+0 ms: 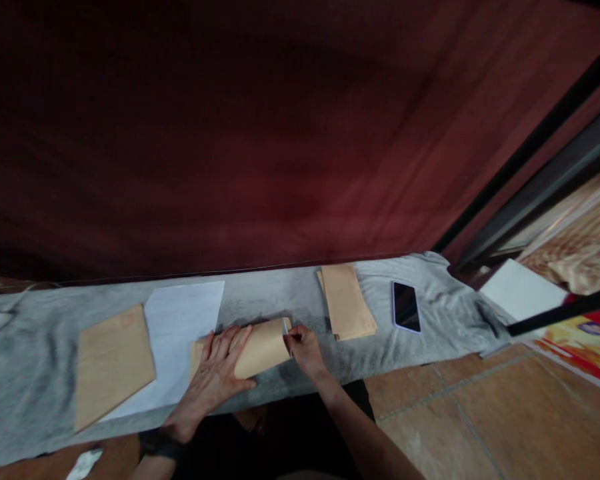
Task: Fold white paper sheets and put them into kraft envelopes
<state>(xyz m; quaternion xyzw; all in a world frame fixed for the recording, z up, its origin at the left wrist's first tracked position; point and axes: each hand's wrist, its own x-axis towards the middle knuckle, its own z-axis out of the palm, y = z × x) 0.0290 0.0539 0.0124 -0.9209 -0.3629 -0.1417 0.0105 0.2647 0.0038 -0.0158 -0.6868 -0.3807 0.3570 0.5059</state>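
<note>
A brown paper envelope (pixel 263 348) lies on the grey cloth in front of me. My left hand (pixel 217 367) rests flat on its left part, fingers spread. At the envelope's right end, a narrow strip of white paper (pixel 285 328) shows in the opening. There my right hand (pixel 304 348) has its fingers pinched on the paper at the mouth; how much of it lies inside is hidden. Under the envelope's left end are more brown paper and a large white sheet (pixel 180 313).
A stack of brown envelopes (pixel 347 300) lies to the right, with a phone (pixel 406 307) beyond it. Larger brown envelopes (pixel 115 363) overlap the white sheet at left. A dark red curtain (pixel 280 167) hangs behind the cloth-covered surface (pixel 375 360). Tiled floor (pixel 445 420) shows at lower right.
</note>
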